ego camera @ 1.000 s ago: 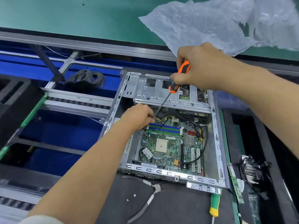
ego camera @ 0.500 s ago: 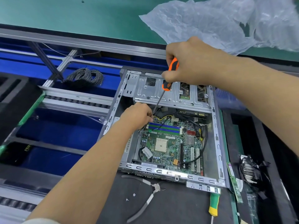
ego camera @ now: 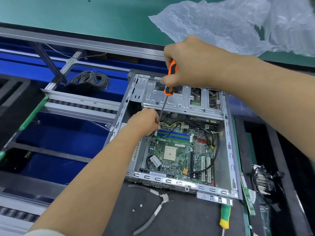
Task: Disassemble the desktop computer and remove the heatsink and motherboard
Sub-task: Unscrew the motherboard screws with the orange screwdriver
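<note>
My right hand grips the screwdriver, shaft slanting down-left to the motherboard's far-left corner, where my left hand pinches its tip.

black mat | computer case | pliers | two screws

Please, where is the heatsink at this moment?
In the head view the heatsink lies outside the computer case, on the dark mat to its right, beside a green memory module.
</note>
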Demonstrator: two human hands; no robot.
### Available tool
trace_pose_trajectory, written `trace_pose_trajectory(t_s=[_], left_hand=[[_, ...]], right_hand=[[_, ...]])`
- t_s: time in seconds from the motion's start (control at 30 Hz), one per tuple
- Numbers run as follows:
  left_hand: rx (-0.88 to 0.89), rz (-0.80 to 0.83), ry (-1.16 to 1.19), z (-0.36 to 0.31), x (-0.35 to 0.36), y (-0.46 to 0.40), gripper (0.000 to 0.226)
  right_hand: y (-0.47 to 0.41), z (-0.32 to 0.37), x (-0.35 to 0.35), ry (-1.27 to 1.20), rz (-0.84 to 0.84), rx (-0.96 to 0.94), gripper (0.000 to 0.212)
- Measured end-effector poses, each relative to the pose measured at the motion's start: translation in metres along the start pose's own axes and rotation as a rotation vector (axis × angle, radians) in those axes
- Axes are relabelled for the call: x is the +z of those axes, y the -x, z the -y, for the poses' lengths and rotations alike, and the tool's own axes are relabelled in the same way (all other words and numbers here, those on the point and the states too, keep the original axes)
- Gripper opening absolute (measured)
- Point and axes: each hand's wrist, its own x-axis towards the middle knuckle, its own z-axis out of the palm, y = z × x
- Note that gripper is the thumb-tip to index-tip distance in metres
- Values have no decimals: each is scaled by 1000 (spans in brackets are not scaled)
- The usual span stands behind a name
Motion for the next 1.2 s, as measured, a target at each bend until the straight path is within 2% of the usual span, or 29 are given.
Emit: trace_pose_trajectory(t_s=[0.17,0.23,0.37,0.5,0.63,0.73,0.8,0.87,0.93,0.97,1.03,1.13,1.2], left_hand=[[-32,5,5,1,0,0,12],[-36,-6,6,1,-1,-1,13],[-35,-35,-31,0,0,1,17],[-32,-58,-112,0,-2,1,27],[1,-55,-194,4,-7,4,38],[86,19,-128,13,-14,10,38],[131,25,-78,21,-17,16,30],[154,-7,-63,25,-15,20,24],[165,-82,-54,24,-10,22,26],[155,-140,-48,24,-7,22,27],[131,-283,-27,26,1,21,27],[121,-401,-13,27,9,21,25],[116,-425,-4,27,10,22,23]], right_hand=[[-6,4,-3,-118,-38,107,68],[-7,5,-2,-149,-66,184,71],[-8,15,2,-42,-93,264,72],[-14,23,-5,26,36,195,56],[-19,31,-12,101,175,-66,30],[-18,31,-22,94,264,-155,25],[-16,29,-24,80,288,-128,31],[-15,29,-23,127,293,0,52],[-16,29,-22,261,279,102,72],[-17,30,-22,314,257,94,72],[-18,30,-20,331,210,-9,60],[-17,32,-22,182,224,-117,30],[-17,35,-23,113,291,-122,30]])
